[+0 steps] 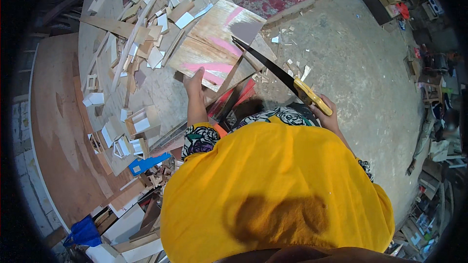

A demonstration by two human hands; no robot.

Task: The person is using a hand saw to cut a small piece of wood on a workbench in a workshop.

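Note:
A hand saw (270,66) with a dark blade and a yellow handle is in my right hand (327,112), fingers wrapped round the handle. Its blade slants up and to the left, the tip over the right side of a painted wooden board (209,36). This board has worn pink, white and grey patches. Gripping the board's near left corner is my left hand (194,82), the thumb on top and the other fingers hidden beneath. The board lies at the right edge of a worktable (165,95). Whether the saw teeth touch it I cannot tell.
Wood offcuts (151,34) and long strips cover the table's far left. Small wooden box frames (141,120) stand on its near part. A brown plywood sheet (61,131) lies further left. Wood chips (297,68) dot the concrete floor (360,63). Clutter (434,141) lines the right side.

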